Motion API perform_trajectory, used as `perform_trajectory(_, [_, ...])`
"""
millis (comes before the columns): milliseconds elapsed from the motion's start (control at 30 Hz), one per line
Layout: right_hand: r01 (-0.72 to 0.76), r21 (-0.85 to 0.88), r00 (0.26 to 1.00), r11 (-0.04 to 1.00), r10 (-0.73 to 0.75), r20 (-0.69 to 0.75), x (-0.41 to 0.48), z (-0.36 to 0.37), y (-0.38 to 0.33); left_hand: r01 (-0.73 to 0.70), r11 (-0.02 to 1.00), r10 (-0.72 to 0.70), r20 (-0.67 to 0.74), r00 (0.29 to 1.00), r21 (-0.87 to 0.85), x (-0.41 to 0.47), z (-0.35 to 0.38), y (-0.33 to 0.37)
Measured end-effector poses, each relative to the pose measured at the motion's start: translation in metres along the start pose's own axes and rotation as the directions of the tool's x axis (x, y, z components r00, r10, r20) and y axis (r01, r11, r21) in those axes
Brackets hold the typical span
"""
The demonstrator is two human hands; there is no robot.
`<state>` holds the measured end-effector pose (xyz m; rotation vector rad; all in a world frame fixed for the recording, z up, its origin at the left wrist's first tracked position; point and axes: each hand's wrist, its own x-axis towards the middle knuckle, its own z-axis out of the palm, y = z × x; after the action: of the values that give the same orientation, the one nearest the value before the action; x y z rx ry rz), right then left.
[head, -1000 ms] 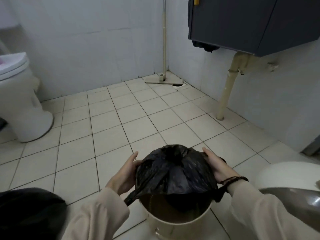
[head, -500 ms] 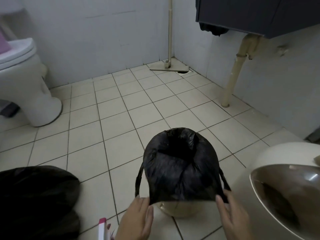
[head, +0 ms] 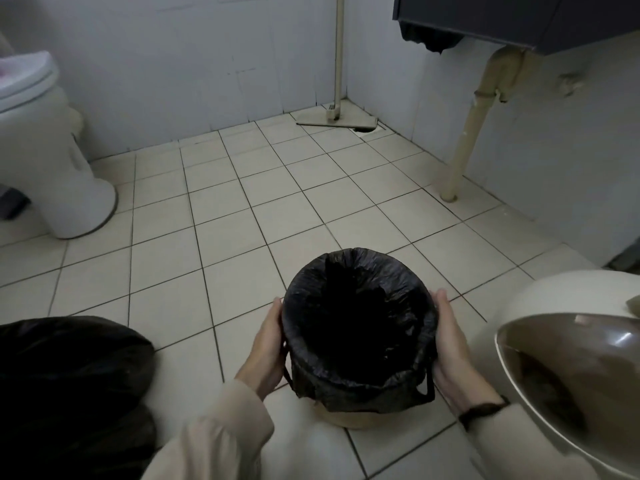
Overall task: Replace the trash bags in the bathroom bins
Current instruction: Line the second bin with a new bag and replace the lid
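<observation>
Now both hands sit on the sides of a small round bin that stands on the tiled floor. A black trash bag lines it, its mouth folded out over the rim and hanging partway down the cream wall, with loop handles dangling at the lower left and lower right.

The left hand is flat against the left side of the bag, fingers held together and pointing away from the person, thumb hidden behind the plastic. The right hand mirrors it on the other side, its fingers likewise together and laid along the folded edge, palm pressing inward. Neither hand pinches the plastic; both lie open against it, with the bin between them. A dark band circles the right wrist, and pale sleeves cover both forearms.

Left of the left fingers, well apart, a full dark bag lies on the floor. Just right of the right fingers is a cream lidded can with a shiny tilted lid. Far beyond the fingertips a mop leans in the corner, a drain pipe runs down the right wall below a dark cabinet, and a toilet stands to the far left.
</observation>
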<state>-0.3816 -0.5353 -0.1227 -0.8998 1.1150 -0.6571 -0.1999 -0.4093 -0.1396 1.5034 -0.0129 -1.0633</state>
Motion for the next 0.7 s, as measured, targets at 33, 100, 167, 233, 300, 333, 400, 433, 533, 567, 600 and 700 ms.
perform_trajectory(33, [-0.099,-0.006,0.995,0.995,0.100,0.017,0.001,0.001,-0.006,0.041,0.997,-0.041,0.007,0.999,0.066,0.001,-0.002,0.002])
perform_trajectory(100, [-0.073,-0.163,0.996,0.984,0.065,-0.059,0.005,-0.003,-0.011,0.015,0.983,-0.002,-0.067,0.998,0.185,-0.003,-0.005,0.014])
perform_trajectory(167, [0.117,-0.484,0.979,0.867,-0.181,-0.089,0.007,-0.010,-0.018,-0.096,0.941,0.135,-0.103,0.985,0.325,-0.006,-0.007,0.031])
perform_trajectory(233, [0.137,-0.748,0.986,0.650,-0.160,0.041,0.006,-0.013,-0.027,-0.127,0.825,0.108,0.067,0.992,0.550,-0.015,-0.003,0.045])
perform_trajectory(300, [0.077,-0.862,0.991,0.501,0.053,0.119,0.001,-0.010,-0.034,-0.129,0.653,-0.005,0.174,0.985,0.746,-0.026,0.006,0.052])
perform_trajectory(333, [0.067,-0.890,0.987,0.452,0.098,0.124,0.001,-0.011,-0.032,-0.131,0.596,-0.019,0.178,0.984,0.792,-0.030,0.010,0.052])
perform_trajectory(400, [0.081,-0.925,0.989,0.371,0.088,0.122,-0.002,-0.011,-0.030,-0.114,0.561,-0.038,0.163,0.986,0.820,-0.037,0.013,0.051])
perform_trajectory(433, [0.078,-0.939,0.990,0.334,0.085,0.113,-0.006,-0.013,-0.029,-0.097,0.577,-0.065,0.164,0.984,0.811,-0.041,0.012,0.049])
perform_trajectory(533, [0.105,-0.979,0.991,0.173,0.068,0.119,-0.025,-0.024,-0.031,-0.094,0.436,-0.146,0.173,0.974,0.895,-0.052,0.008,0.046])
perform_trajectory(567, [0.148,-0.986,0.989,0.077,-0.037,0.146,-0.031,-0.026,-0.034,-0.168,0.210,-0.062,0.184,0.981,0.963,-0.054,0.009,0.049])
perform_trajectory(600, [0.207,-0.978,0.960,0.028,-0.198,0.198,-0.034,-0.024,-0.041,-0.235,-0.070,0.130,0.242,0.961,0.969,-0.053,0.013,0.054])
perform_trajectory(700, [0.482,-0.867,0.854,0.123,-0.285,0.435,-0.026,0.005,-0.057,-0.512,-0.356,0.170,0.593,0.787,0.781,-0.065,0.057,0.061])
